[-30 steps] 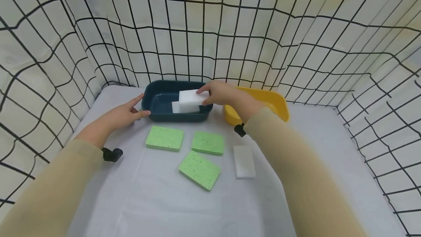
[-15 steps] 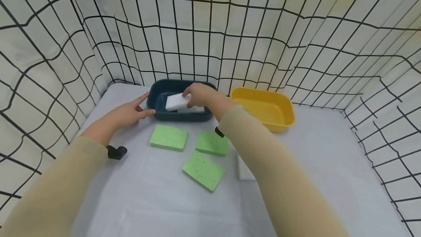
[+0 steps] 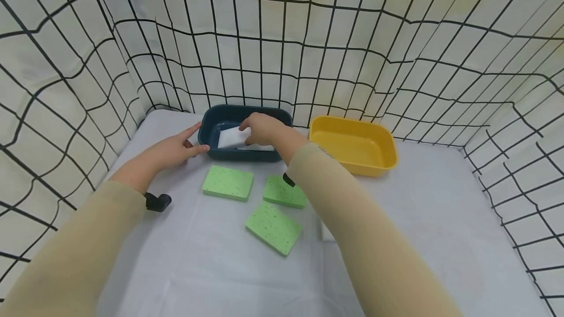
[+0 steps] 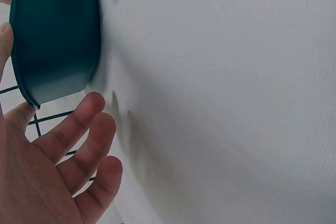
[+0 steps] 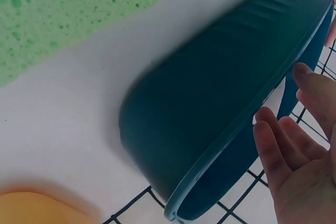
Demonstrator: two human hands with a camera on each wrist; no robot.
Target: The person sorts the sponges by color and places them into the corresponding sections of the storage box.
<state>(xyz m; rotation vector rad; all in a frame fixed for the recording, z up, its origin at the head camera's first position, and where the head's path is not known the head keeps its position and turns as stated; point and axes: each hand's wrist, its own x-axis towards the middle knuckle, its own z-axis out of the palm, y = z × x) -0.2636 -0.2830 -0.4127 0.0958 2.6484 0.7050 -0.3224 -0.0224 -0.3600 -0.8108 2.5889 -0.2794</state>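
A dark teal plastic basin [image 3: 244, 155] stands at the back of the table. My left hand [image 3: 169, 154] rests against its left end, thumb and index finger spread along the rim, the other fingers loose beside it in the left wrist view. My right hand [image 3: 264, 129] reaches inside and holds a white sponge block [image 3: 229, 138] between thumb and fingers. Another white block [image 3: 261, 147] lies under it, partly covered. Several green speckled sponges, among them a tilted green sponge [image 3: 274, 229], lie in front of the basin.
A yellow basin [image 3: 383, 165] stands to the right of the teal one. Another white block [image 3: 327, 233] on the table is mostly hidden by the right sleeve [image 3: 352, 214]. Black wire mesh [image 3: 282, 40] over white cloth encloses the back and sides.
My right hand has moved left and down into the teal basin with the white sponge block, uncovering the yellow basin. My left hand stays at the basin's end. The head view has shifted slightly.
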